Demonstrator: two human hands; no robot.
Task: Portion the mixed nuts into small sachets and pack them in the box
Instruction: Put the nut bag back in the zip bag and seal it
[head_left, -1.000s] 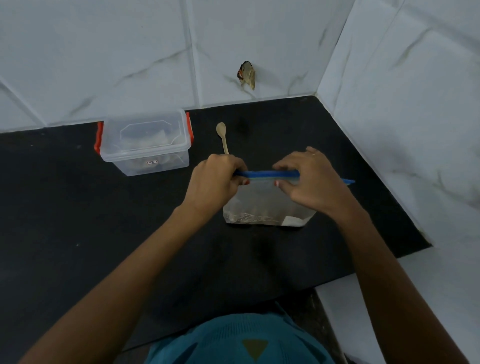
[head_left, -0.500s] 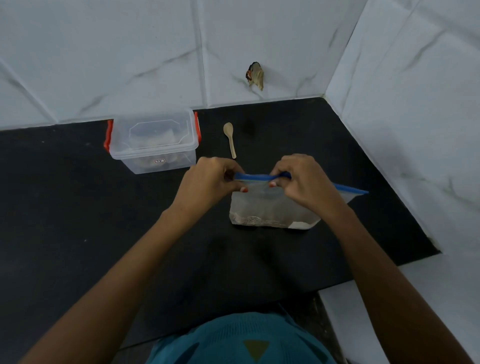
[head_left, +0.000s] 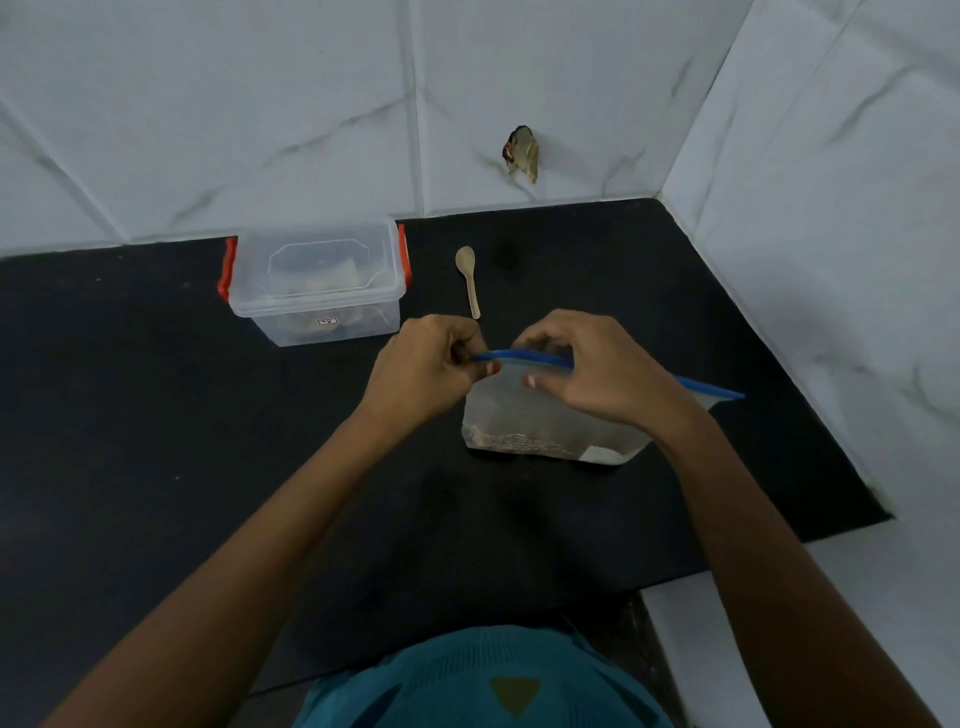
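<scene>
My left hand (head_left: 426, 369) pinches the left end of the blue zip strip (head_left: 519, 356), thumb and curled fingers closed on it. My right hand (head_left: 597, 374) grips the same strip further along, fingers hooked over the top and thumb pressed on the near face of the clear bag (head_left: 545, 421). The strip's right end juts out past that hand toward the counter's right edge. The bag stands upright on the black counter (head_left: 156, 415), on its right half, roughly midway between the back and front edges. A brownish layer lies at its bottom, too blurred for me to tell apart. The clear box (head_left: 317, 291), with orange latches and its lid on, sits by the back edge, well apart from the bag. A small wooden spoon (head_left: 470, 280) lies just right of the box, its bowl pointing to the back edge.
</scene>
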